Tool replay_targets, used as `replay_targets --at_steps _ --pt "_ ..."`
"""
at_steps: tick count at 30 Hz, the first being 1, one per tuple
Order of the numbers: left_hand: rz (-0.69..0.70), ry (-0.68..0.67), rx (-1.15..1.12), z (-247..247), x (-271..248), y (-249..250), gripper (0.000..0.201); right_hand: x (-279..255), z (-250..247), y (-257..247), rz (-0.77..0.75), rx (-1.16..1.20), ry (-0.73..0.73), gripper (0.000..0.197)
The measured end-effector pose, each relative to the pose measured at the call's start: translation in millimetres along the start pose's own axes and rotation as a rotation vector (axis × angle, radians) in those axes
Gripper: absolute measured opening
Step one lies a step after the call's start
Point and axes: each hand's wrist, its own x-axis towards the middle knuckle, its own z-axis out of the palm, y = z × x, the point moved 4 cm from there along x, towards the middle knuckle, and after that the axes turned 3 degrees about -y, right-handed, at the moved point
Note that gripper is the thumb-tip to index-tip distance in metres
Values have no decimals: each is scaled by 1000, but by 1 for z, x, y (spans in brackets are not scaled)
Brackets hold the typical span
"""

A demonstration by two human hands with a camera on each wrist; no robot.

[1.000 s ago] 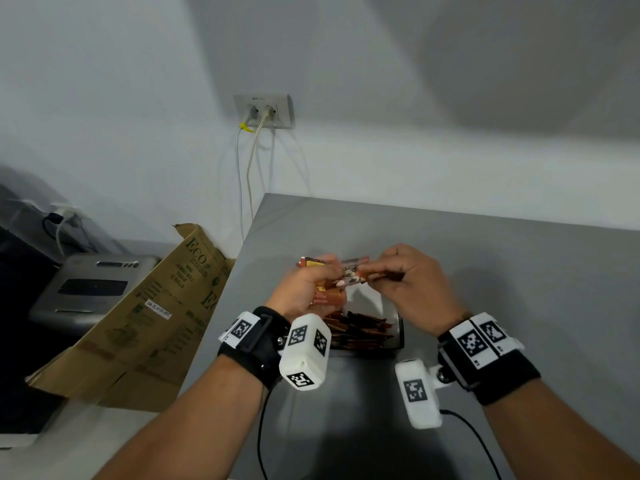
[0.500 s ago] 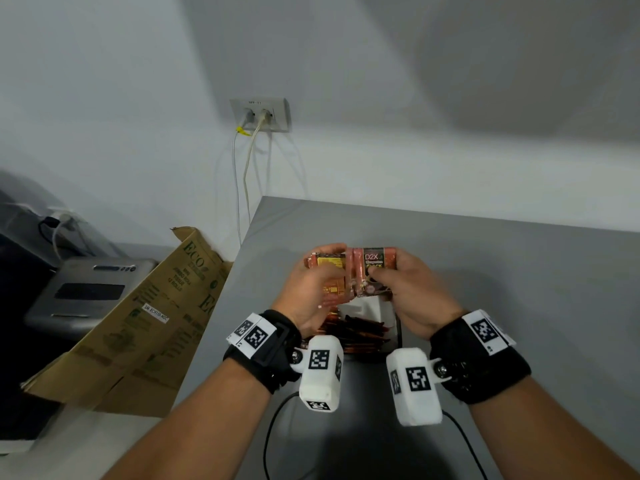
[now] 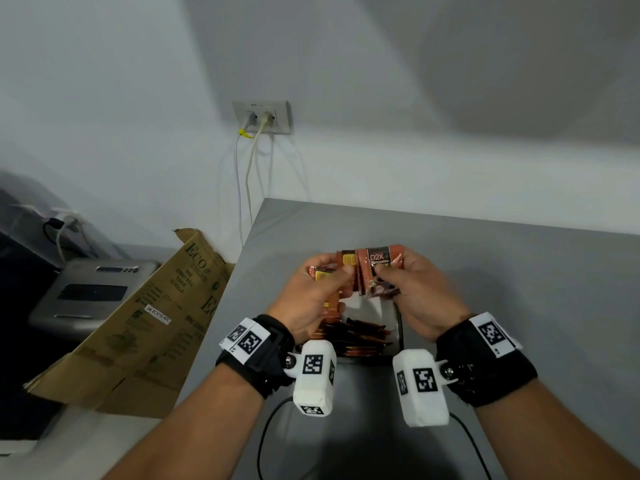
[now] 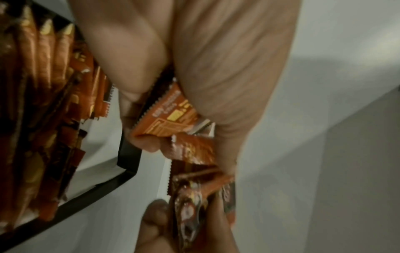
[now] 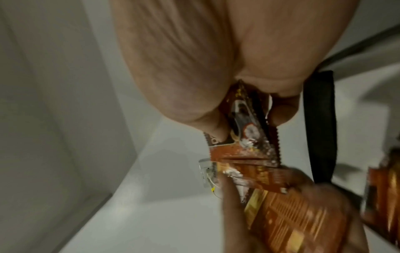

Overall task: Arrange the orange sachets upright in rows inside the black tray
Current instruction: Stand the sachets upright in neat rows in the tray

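Above the black tray [image 3: 400, 327] both hands hold orange sachets. My left hand [image 3: 317, 292] grips a bunch of orange sachets [image 3: 346, 271], which the left wrist view shows as sachets [image 4: 171, 118] pinched between thumb and fingers. My right hand [image 3: 412, 285] pinches a few sachets [image 3: 379, 261] upright, printed face toward me; in the right wrist view these sachets [image 5: 244, 130] sit between thumb and fingers. The two bunches touch edge to edge. Inside the tray [image 4: 127, 154] stand several sachets [image 3: 360, 336] packed in rows [image 4: 32, 85], with bare white floor at the far end.
The tray sits on a grey table [image 3: 519, 289] near its left edge. A brown cardboard box [image 3: 145, 327] leans left of the table beside a grey device [image 3: 93, 292]. A wall socket [image 3: 262, 116] with cables is behind. A black cable [image 3: 266, 431] runs across the near table.
Both hands turned the sachets from lying flat and edge-on to upright with faces toward me, and drew slightly closer over the tray. The head view shifted a little.
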Motion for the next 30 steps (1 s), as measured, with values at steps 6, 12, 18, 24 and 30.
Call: replay_targets --at_steps 6,12,18,24,30 --pt "-205 130 -195 -12 7 -2 10 -9 -3 -4 -345 -716 -80 31" --pt "106 168 19 -14 8 12 50 -9 -10 17 -26 12 -33 30" --pt "99 74 -10 5 6 6 41 1 -5 22 108 -145 -48 23" --pt "-2 -10 -196 0 1 6 38 3 -12 17 58 147 39 26" --pt "64 -47 15 9 -2 1 26 3 2 18 144 167 -71 22"
